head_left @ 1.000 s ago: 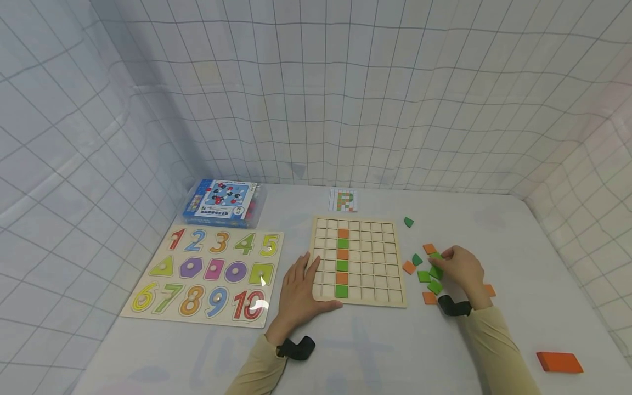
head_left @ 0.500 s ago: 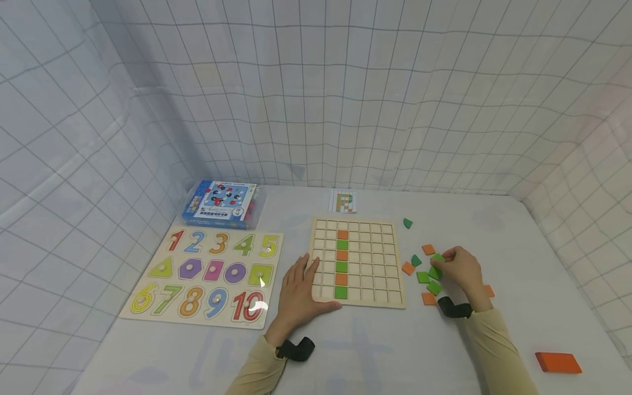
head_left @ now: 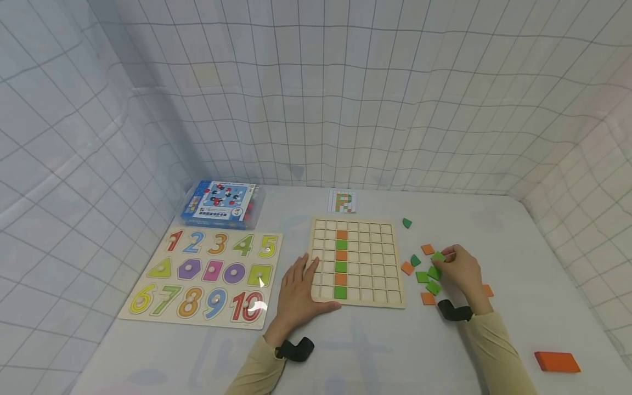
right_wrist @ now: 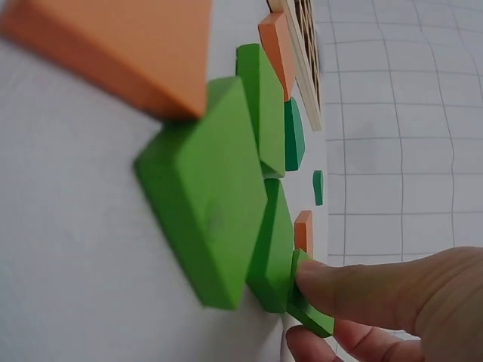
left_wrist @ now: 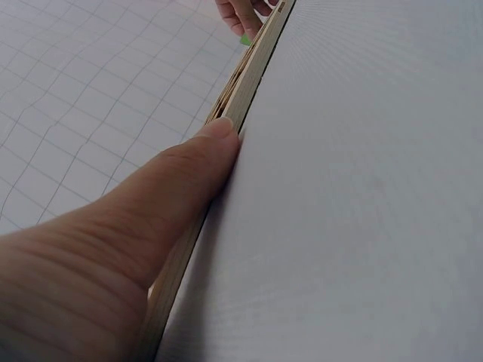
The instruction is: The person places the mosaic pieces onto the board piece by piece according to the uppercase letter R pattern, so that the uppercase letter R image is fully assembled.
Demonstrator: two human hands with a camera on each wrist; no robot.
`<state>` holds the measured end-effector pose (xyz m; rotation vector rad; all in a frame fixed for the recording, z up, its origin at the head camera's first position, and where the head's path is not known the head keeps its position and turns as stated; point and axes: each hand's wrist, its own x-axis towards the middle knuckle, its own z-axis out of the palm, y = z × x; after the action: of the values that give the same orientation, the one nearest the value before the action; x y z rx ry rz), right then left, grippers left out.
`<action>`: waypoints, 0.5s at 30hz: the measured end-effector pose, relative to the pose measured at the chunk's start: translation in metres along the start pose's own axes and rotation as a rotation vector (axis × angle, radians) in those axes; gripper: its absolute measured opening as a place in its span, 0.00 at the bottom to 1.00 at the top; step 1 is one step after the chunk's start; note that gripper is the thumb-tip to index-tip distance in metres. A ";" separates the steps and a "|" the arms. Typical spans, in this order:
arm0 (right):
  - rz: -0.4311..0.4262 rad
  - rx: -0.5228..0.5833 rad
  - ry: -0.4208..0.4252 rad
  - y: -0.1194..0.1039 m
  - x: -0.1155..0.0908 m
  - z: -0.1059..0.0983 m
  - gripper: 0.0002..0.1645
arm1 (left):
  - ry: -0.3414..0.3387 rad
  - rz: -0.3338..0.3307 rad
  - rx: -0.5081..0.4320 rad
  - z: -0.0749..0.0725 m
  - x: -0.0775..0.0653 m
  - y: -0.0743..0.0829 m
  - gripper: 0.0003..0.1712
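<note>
My left hand rests at the left front corner of a wooden grid board, fingers spread along its left side. In the left wrist view, the thumb lies against the board's edge. One column of the grid holds alternating orange and green square tiles. Right of the board, my right hand pinches a green square tile between thumb and fingers. This tile is tilted beside other green tiles, several of which lie loose with orange tiles and dark green quarter-round pieces.
A pattern card lies behind the board. To the left are a number-and-shape puzzle board and a clear box with a blue label. An orange block lies at the front right. Grid-patterned cloth encloses the table.
My right hand has shifted the pinched green tile slightly to the right among the loose pieces. My left hand keeps its place on the board.
</note>
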<state>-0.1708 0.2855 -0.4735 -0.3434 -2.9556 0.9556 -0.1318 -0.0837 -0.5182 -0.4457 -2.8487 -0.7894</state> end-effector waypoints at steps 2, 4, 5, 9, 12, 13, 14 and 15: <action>-0.003 0.000 0.003 0.000 -0.001 -0.001 0.20 | 0.001 0.001 0.000 0.000 0.000 0.000 0.65; -0.003 -0.002 0.003 0.000 -0.002 -0.002 0.19 | 0.001 0.002 -0.001 -0.001 0.000 0.001 0.65; -0.006 -0.004 0.005 0.000 -0.002 -0.003 0.19 | 0.000 0.003 -0.001 -0.001 0.000 0.001 0.65; -0.026 -0.007 0.022 -0.001 -0.004 -0.004 0.18 | -0.003 0.002 0.001 -0.002 0.000 0.002 0.64; -0.063 0.003 0.053 -0.005 -0.004 -0.004 0.17 | -0.003 0.003 -0.001 -0.002 0.000 0.002 0.64; -0.076 0.009 0.065 -0.007 -0.004 -0.004 0.16 | -0.004 0.002 -0.003 -0.002 0.000 0.002 0.64; -0.090 0.017 0.077 -0.010 -0.004 -0.003 0.16 | -0.003 0.002 -0.004 -0.002 0.000 0.002 0.64; -0.100 0.025 0.097 -0.014 -0.003 -0.001 0.15 | -0.005 0.000 -0.005 -0.002 0.000 0.002 0.64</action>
<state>-0.1708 0.2744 -0.4644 -0.2310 -2.8413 0.9359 -0.1308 -0.0836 -0.5158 -0.4491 -2.8515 -0.7969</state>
